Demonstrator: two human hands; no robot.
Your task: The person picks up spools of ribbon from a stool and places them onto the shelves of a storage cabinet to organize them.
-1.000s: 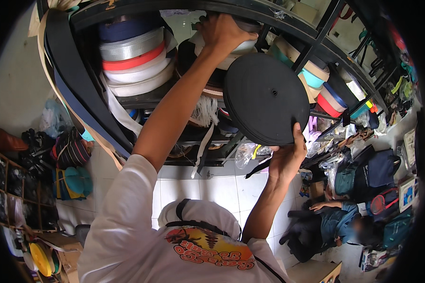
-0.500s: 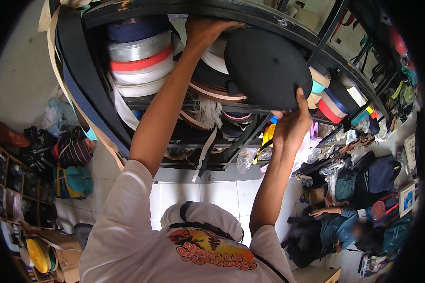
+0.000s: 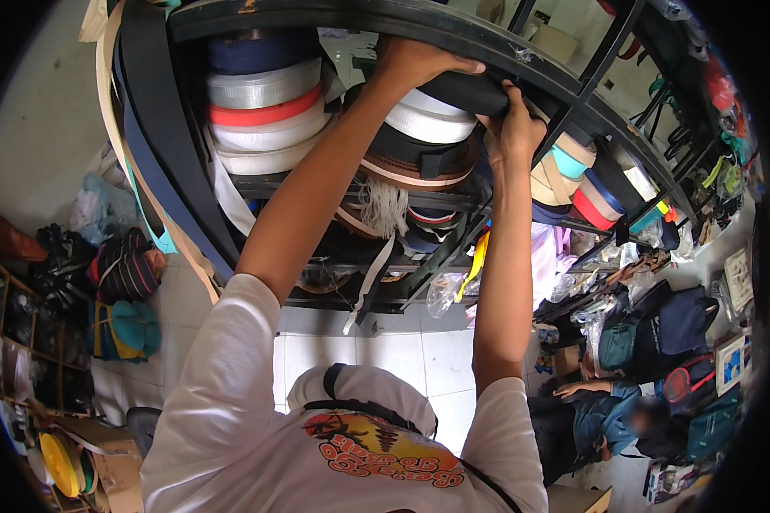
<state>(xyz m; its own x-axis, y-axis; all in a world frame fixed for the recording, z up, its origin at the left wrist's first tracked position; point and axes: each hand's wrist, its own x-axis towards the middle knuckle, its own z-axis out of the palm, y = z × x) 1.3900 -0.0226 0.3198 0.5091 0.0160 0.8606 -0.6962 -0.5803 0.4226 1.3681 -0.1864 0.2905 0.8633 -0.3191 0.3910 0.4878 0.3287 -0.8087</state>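
Reading the view as a clock face, you have both arms raised and reaching forward into the dark shelf (image 3: pixel 342 17). The black roll (image 3: pixel 464 91) sits near 1 o'clock, just under the shelf's upper beam, its rim facing you and its flat side nearly level, above the white rolls (image 3: pixel 436 121).

Your left forearm slants from about half past 8 up to 12, elbow bent outward. Your left hand (image 3: pixel 409 65) is at 12, back toward you, wrist bent so the thumb stretches toward 1 along the roll's upper edge. The other left fingers are hidden behind, so whether they are spread or pressed together you cannot tell.

Your right forearm rises almost straight from between 4 and 5 o'clock. Your right hand (image 3: pixel 517 135) ends between 1 and 2, one digit upright against the roll's right end and others bent beneath it, pinching that edge.

At about 11, left of your left forearm, stands a stack of coloured rolls (image 3: pixel 265 113).
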